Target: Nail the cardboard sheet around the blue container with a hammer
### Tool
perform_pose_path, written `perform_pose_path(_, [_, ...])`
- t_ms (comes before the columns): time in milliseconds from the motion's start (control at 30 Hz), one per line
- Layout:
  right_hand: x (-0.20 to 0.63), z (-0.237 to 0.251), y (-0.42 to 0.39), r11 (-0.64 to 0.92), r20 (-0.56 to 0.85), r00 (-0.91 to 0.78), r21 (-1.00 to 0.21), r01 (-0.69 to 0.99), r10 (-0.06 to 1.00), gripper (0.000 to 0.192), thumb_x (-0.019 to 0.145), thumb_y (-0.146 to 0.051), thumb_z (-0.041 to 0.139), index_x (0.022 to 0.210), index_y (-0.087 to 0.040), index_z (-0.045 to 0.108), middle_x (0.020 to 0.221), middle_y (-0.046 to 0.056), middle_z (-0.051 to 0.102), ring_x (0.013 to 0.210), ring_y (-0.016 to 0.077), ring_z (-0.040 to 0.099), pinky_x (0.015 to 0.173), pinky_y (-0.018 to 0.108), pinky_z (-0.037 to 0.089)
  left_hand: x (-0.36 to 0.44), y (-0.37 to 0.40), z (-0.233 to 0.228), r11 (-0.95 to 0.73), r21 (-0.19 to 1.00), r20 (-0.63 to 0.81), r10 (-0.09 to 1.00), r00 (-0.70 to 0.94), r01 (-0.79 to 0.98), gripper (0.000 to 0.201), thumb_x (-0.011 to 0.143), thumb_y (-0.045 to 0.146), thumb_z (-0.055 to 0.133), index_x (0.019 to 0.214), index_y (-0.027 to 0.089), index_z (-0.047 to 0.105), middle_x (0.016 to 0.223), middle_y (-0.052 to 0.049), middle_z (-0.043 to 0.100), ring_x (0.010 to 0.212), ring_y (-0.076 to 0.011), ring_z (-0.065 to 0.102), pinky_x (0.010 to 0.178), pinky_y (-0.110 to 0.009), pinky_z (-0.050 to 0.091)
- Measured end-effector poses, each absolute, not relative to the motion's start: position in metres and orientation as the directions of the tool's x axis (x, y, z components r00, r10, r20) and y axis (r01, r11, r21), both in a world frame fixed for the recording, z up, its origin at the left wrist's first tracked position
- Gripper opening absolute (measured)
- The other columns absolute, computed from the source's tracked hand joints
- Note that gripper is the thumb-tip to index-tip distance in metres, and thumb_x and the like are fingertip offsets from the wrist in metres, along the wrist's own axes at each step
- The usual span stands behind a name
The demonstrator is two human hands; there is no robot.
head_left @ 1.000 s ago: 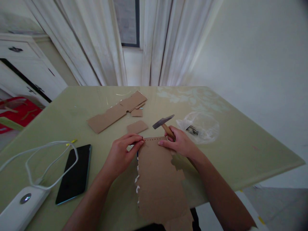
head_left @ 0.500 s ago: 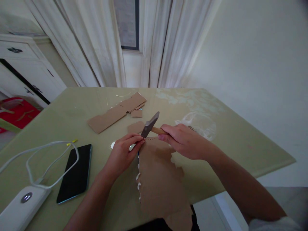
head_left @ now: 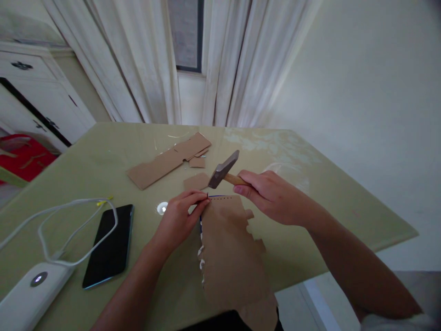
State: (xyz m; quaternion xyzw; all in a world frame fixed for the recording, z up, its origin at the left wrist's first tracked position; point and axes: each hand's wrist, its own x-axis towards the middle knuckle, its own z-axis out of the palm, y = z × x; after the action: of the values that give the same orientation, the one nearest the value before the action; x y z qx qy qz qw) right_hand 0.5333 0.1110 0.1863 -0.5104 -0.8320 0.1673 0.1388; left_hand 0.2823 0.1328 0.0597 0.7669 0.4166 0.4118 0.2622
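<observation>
My right hand (head_left: 272, 195) is wrapped round the wooden handle of a hammer (head_left: 223, 170), its metal head raised just above my left fingertips. My left hand (head_left: 181, 216) pinches a thin nail (head_left: 207, 196) upright at the top left corner of a brown cardboard sheet (head_left: 234, 253). A row of small holes runs along the sheet's top edge, to the right of the nail. White cord is laced through the left edge, where a little blue shows too. The sheet's right edge is ragged, and its lower end hangs over the table's near edge.
Cardboard strips (head_left: 168, 161) and a small cardboard piece (head_left: 196, 181) lie beyond my hands. A round white object (head_left: 162, 208) sits left of my left hand. Further left are a black phone (head_left: 110, 248), a white power bank (head_left: 36, 294) and a looped white cable (head_left: 115, 216).
The hammer has lifted up and to the right, off the nail, with my right hand. My left hand keeps its pinch at the corner. The view has shifted slightly.
</observation>
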Motion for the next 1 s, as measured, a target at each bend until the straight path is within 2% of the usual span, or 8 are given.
perform_pose_path(233, [0.545, 0.159, 0.118, 0.337, 0.065, -0.349, -0.468, 0.817, 0.935, 0.031, 0.11, -0.042, 0.047, 0.084, -0.025, 0.045, 0.068, -0.001, 0.052, 0.063, 0.0172, 0.048, 0.064, 0.034, 0.026, 0.292, 0.134, 0.057, -0.482, 0.763, 0.424, 0.876, 0.23, 0.43, 0.02, 0.102, 0.033, 0.065, 0.102, 0.022, 0.082, 0.107, -0.008, 0.081, 0.1, -0.0241, 0.076, 0.093, -0.036, 0.059])
perform_pose_path(400, [0.54, 0.16, 0.119, 0.363, 0.04, -0.391, -0.466, 0.807, 0.92, 0.031, 0.109, -0.043, 0.048, 0.084, -0.025, 0.046, 0.066, -0.002, 0.051, 0.061, 0.0172, 0.048, 0.064, 0.034, 0.025, 0.296, 0.133, 0.054, -0.469, 0.789, 0.42, 0.883, 0.21, 0.396, 0.02, 0.103, 0.033, 0.064, 0.103, 0.022, 0.08, 0.107, -0.007, 0.08, 0.095, -0.0217, 0.076, 0.09, -0.033, 0.061])
perform_pose_path(500, [0.538, 0.162, 0.119, 0.364, 0.027, -0.394, -0.442, 0.82, 0.919, 0.03, 0.109, -0.042, 0.049, 0.086, -0.024, 0.049, 0.069, 0.0, 0.057, 0.065, 0.0186, 0.052, 0.066, 0.034, 0.027, 0.297, 0.135, 0.053, -0.475, 0.793, 0.427, 0.88, 0.208, 0.38, 0.02, 0.103, 0.034, 0.063, 0.104, 0.021, 0.079, 0.108, -0.007, 0.079, 0.094, -0.0207, 0.076, 0.088, -0.032, 0.062])
perform_pose_path(633, [0.545, 0.15, 0.124, 0.298, -0.025, -0.332, -0.38, 0.876, 0.943, 0.027, 0.111, -0.038, 0.045, 0.089, -0.024, 0.049, 0.084, 0.006, 0.069, 0.077, 0.0211, 0.062, 0.07, 0.032, 0.034, 0.301, 0.139, 0.052, -0.504, 0.764, 0.465, 0.863, 0.198, 0.403, 0.019, 0.102, 0.032, 0.065, 0.102, 0.02, 0.08, 0.105, -0.007, 0.08, 0.093, -0.0215, 0.076, 0.089, -0.035, 0.062])
perform_pose_path(800, [0.554, 0.134, 0.128, 0.212, -0.047, -0.247, -0.374, 0.903, 0.968, 0.029, 0.112, -0.04, 0.042, 0.089, -0.024, 0.048, 0.089, 0.006, 0.072, 0.085, 0.0219, 0.065, 0.075, 0.03, 0.037, 0.303, 0.143, 0.05, -0.515, 0.767, 0.469, 0.857, 0.214, 0.383, 0.018, 0.101, 0.03, 0.065, 0.1, 0.02, 0.079, 0.102, -0.007, 0.08, 0.089, -0.0209, 0.076, 0.083, -0.033, 0.062])
perform_pose_path(900, [0.553, 0.128, 0.127, 0.164, -0.012, -0.181, -0.368, 0.915, 0.983, 0.03, 0.11, -0.043, 0.047, 0.087, -0.024, 0.045, 0.088, 0.005, 0.069, 0.083, 0.0217, 0.063, 0.073, 0.03, 0.036, 0.304, 0.143, 0.049, -0.498, 0.779, 0.45, 0.867, 0.213, 0.38, 0.017, 0.101, 0.031, 0.065, 0.101, 0.02, 0.079, 0.104, -0.007, 0.079, 0.091, -0.0213, 0.076, 0.084, -0.034, 0.062])
perform_pose_path(1000, [0.553, 0.122, 0.129, 0.149, -0.046, -0.182, -0.399, 0.905, 0.982, 0.031, 0.104, -0.048, 0.059, 0.088, -0.024, 0.046, 0.091, 0.005, 0.068, 0.085, 0.0221, 0.062, 0.073, 0.03, 0.037, 0.305, 0.143, 0.047, -0.487, 0.787, 0.437, 0.874, 0.214, 0.378, 0.018, 0.101, 0.032, 0.066, 0.101, 0.02, 0.079, 0.104, -0.007, 0.079, 0.091, -0.0214, 0.076, 0.085, -0.035, 0.062])
